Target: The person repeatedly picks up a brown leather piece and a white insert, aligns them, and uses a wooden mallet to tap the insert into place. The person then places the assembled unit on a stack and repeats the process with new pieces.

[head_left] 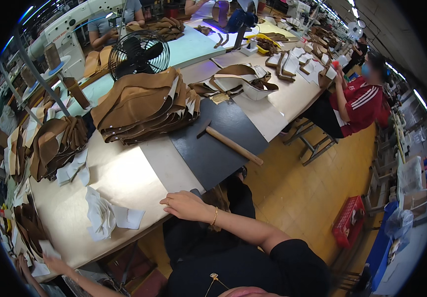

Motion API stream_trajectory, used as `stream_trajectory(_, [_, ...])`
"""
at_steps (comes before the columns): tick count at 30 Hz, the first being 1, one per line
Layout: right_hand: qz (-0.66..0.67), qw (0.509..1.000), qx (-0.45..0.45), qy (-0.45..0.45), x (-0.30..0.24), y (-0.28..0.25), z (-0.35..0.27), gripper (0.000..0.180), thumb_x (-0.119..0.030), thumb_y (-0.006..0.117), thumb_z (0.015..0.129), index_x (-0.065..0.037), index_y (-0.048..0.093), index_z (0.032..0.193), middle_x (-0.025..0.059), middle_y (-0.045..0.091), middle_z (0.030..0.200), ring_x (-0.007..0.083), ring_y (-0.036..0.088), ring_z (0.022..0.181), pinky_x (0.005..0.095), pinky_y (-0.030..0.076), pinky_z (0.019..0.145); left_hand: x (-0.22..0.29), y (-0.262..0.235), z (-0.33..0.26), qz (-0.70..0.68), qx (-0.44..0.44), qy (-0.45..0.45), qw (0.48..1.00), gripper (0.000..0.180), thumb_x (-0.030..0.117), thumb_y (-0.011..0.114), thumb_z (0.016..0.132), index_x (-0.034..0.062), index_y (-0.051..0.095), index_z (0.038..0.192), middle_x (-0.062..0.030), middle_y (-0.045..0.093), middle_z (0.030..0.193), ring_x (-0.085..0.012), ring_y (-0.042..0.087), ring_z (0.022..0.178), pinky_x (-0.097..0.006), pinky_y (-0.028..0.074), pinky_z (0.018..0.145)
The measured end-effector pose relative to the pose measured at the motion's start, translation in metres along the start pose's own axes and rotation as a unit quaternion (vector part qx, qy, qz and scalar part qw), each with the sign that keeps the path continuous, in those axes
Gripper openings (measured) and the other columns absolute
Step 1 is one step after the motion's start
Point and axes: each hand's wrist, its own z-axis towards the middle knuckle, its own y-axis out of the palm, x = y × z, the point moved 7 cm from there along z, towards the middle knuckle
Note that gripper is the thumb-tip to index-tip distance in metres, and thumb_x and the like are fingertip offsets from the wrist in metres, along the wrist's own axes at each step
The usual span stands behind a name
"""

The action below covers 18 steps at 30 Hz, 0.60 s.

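Note:
At the near edge of the table, my right hand rests with its fingers loosely bent and a little apart, nothing visible in them. To its left lies a loose pile of thin white pieces. My left hand reaches to the far lower left, smeared by motion, with a thin white piece at its fingers. Brown cut pieces lie beside it. Beyond my right hand, a wooden-handled hammer lies on a dark board.
A tall stack of brown pieces stands behind the board, before a black fan. More brown bundles line the left. A person in red sits at the far right. A red crate is on the yellow floor.

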Motion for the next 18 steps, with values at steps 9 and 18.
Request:
stream_trajectory(9, [-0.028,1.0,-0.003,-0.014,-0.002,0.012,0.002,0.025,-0.025,0.06,0.094,-0.008,0.067,0.11,0.0085,0.066,0.096,0.0298,0.065,0.086,0.0409,0.051,0.08,-0.184,-0.097,-0.088,0.483,0.003,-0.151,0.863,0.038,0.024,0.046,0.099,0.0017,0.063,0.124,-0.0254,0.055,0.134,-0.0376,0.056,0.119,-0.047,0.047,0.099])
stream_trajectory(18, [0.084,0.996,0.036,-0.013,-0.001,0.0,0.003,0.023,-0.02,0.06,0.094,-0.007,0.067,0.111,0.0103,0.066,0.098,0.0305,0.064,0.093,0.0392,0.051,0.084,-0.143,-0.079,-0.101,0.538,0.015,-0.161,0.827,0.046,0.035,0.054,0.098,0.0041,0.056,0.132,-0.021,0.055,0.134,-0.0364,0.052,0.123,-0.044,0.044,0.101])
